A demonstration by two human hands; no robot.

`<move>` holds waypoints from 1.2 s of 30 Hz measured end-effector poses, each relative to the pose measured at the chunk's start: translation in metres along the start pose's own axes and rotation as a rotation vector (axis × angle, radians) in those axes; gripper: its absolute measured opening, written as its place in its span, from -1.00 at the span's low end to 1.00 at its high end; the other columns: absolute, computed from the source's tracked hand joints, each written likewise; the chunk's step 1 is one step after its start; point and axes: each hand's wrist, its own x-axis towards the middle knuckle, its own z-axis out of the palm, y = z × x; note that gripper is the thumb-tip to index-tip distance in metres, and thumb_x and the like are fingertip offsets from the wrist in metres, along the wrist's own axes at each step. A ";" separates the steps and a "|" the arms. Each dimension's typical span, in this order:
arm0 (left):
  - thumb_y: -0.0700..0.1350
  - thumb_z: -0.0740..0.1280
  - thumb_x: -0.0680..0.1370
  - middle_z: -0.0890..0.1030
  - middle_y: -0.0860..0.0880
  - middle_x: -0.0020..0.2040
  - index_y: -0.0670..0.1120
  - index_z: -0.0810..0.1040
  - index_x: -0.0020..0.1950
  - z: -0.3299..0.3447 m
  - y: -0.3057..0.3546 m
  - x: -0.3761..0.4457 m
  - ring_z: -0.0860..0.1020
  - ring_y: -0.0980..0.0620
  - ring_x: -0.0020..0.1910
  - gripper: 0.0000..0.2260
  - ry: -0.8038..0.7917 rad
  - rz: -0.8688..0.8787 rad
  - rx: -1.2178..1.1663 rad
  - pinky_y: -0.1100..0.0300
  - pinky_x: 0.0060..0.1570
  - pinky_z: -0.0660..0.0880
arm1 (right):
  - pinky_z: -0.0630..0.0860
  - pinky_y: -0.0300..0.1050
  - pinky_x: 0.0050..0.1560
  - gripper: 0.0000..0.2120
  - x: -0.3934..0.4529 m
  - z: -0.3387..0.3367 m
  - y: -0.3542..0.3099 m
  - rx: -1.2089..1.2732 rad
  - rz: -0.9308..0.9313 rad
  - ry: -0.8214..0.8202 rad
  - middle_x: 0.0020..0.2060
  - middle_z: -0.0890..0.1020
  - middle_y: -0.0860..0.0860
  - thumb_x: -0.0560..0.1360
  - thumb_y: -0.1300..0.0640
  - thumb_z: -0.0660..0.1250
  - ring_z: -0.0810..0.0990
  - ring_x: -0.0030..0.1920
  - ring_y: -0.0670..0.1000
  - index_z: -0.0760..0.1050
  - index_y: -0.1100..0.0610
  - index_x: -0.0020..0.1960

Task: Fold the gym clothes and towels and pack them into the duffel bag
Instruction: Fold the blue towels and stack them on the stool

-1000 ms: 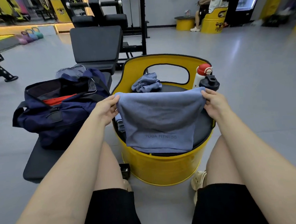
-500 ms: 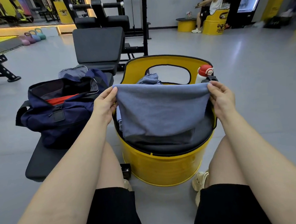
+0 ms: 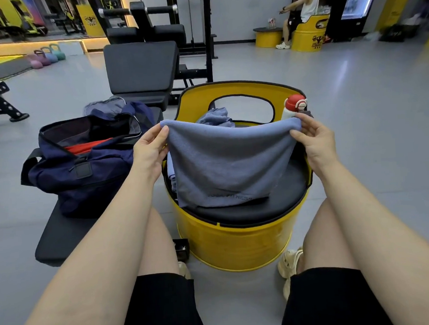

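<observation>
Two hands pinching blue towel [image 3: 230, 166] by top corners, left hand [image 3: 149, 151] and right hand [image 3: 316, 139], above yellow barrel seat [image 3: 238, 246]; open navy duffel bag [image 3: 83, 163] on bench at left.

The blue towel [image 3: 230, 165] at centre frame is soft, matt terry cloth. The navy duffel bag [image 3: 83, 165] at left looks like woven fabric. The yellow barrel seat [image 3: 235, 246] is glossy painted metal with a matt black cushion [image 3: 273, 199].
</observation>
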 end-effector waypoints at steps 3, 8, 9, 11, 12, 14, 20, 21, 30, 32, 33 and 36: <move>-0.25 0.30 0.56 0.63 -0.01 -0.05 -0.06 0.59 0.01 0.000 -0.001 0.001 0.61 0.09 -0.04 -0.87 0.018 0.013 0.000 0.27 -0.09 0.55 | 0.50 -0.17 0.24 -0.65 0.000 -0.002 0.001 -0.066 -0.050 0.062 0.12 0.61 0.14 0.49 0.35 0.36 0.59 0.17 0.03 0.51 0.26 0.28; -0.27 0.30 0.56 0.64 0.04 -0.12 -0.08 0.58 0.01 0.000 -0.003 0.002 0.59 0.11 -0.06 -0.87 0.032 0.022 0.013 0.30 -0.12 0.54 | 0.51 -0.28 0.08 -0.73 0.001 -0.002 0.000 -0.105 -0.086 0.101 -0.04 0.65 0.06 0.48 0.30 0.39 0.62 0.01 -0.06 0.56 0.24 0.19; -0.28 0.30 0.56 0.66 0.07 -0.16 -0.08 0.58 0.02 0.000 -0.004 0.003 0.59 0.12 -0.07 -0.86 0.035 0.028 0.016 0.30 -0.11 0.54 | 0.50 -0.29 0.06 -0.73 0.001 -0.002 0.000 -0.110 -0.091 0.100 -0.07 0.65 0.03 0.48 0.31 0.39 0.62 -0.03 -0.10 0.57 0.25 0.17; -0.29 0.29 0.56 0.67 0.10 -0.20 -0.10 0.58 0.05 0.000 -0.004 0.004 0.60 0.13 -0.07 -0.85 0.037 0.041 0.021 0.30 -0.08 0.55 | 0.50 -0.32 0.03 -0.74 0.001 -0.001 0.001 -0.122 -0.099 0.108 -0.09 0.64 -0.02 0.47 0.31 0.41 0.62 -0.06 -0.14 0.57 0.24 0.15; -0.30 0.29 0.56 0.67 0.09 -0.19 -0.13 0.58 0.08 0.001 -0.004 0.004 0.60 0.13 -0.07 -0.84 0.040 0.046 0.023 0.29 -0.06 0.55 | 0.50 -0.33 0.02 -0.75 0.000 -0.001 0.000 -0.128 -0.104 0.116 -0.10 0.64 -0.02 0.47 0.30 0.41 0.61 -0.06 -0.14 0.57 0.22 0.14; -0.30 0.29 0.56 0.65 0.07 -0.16 -0.18 0.56 0.15 0.001 -0.004 0.003 0.60 0.14 -0.08 -0.81 0.050 0.054 0.033 0.29 -0.05 0.56 | 0.50 -0.34 -0.02 -0.77 -0.001 -0.001 -0.002 -0.131 -0.114 0.136 -0.10 0.64 -0.01 0.47 0.29 0.41 0.61 -0.06 -0.12 0.58 0.19 0.12; -0.29 0.29 0.56 0.61 0.01 -0.12 -0.15 0.57 0.07 0.004 -0.004 0.002 0.58 0.16 -0.11 -0.86 0.042 0.092 0.071 0.32 -0.13 0.54 | 0.51 -0.34 -0.02 -0.86 -0.005 -0.004 -0.008 -0.100 -0.135 0.200 -0.18 0.62 -0.09 0.48 0.26 0.40 0.58 -0.16 -0.22 0.59 0.15 0.03; -0.29 0.29 0.56 0.62 0.02 -0.13 -0.20 0.56 0.12 0.004 -0.005 0.002 0.58 0.15 -0.11 -0.84 0.050 0.103 0.088 0.32 -0.12 0.54 | 0.51 -0.34 -0.03 -0.87 -0.006 -0.005 -0.009 -0.097 -0.134 0.203 -0.19 0.62 -0.09 0.48 0.26 0.40 0.57 -0.18 -0.22 0.59 0.15 0.02; -0.25 0.33 0.54 0.59 0.01 -0.17 -0.08 0.58 -0.09 0.009 -0.007 0.000 0.55 0.15 -0.16 -0.91 0.055 0.114 0.162 0.33 -0.17 0.51 | 0.49 -0.35 -0.11 -0.87 -0.011 -0.018 -0.009 -0.157 -0.108 0.147 -0.23 0.60 -0.08 0.47 0.26 0.42 0.55 -0.19 -0.18 0.57 0.05 -0.06; -0.23 0.34 0.55 0.59 0.02 -0.17 -0.09 0.57 -0.07 0.009 -0.008 0.000 0.54 0.15 -0.15 -0.94 0.044 0.116 0.174 0.33 -0.17 0.50 | 0.50 -0.36 -0.11 -0.87 -0.012 -0.020 -0.008 -0.183 -0.105 0.124 -0.23 0.60 -0.09 0.46 0.27 0.43 0.55 -0.19 -0.18 0.57 0.08 -0.05; -0.21 0.34 0.55 0.60 0.05 -0.18 -0.09 0.58 -0.05 0.008 -0.008 0.001 0.53 0.15 -0.15 -0.95 0.044 0.118 0.186 0.34 -0.16 0.50 | 0.50 -0.37 -0.11 -0.87 -0.013 -0.020 -0.008 -0.198 -0.107 0.114 -0.23 0.60 -0.09 0.46 0.27 0.43 0.55 -0.19 -0.18 0.57 0.11 -0.03; -0.21 0.34 0.55 0.62 0.15 -0.29 -0.08 0.58 -0.06 0.010 -0.008 0.000 0.50 0.15 -0.20 -0.95 0.052 0.129 0.172 0.36 -0.17 0.47 | 0.50 -0.38 -0.12 -0.89 -0.014 -0.023 -0.008 -0.211 -0.108 0.102 -0.23 0.59 -0.09 0.46 0.26 0.43 0.55 -0.19 -0.18 0.56 0.12 -0.04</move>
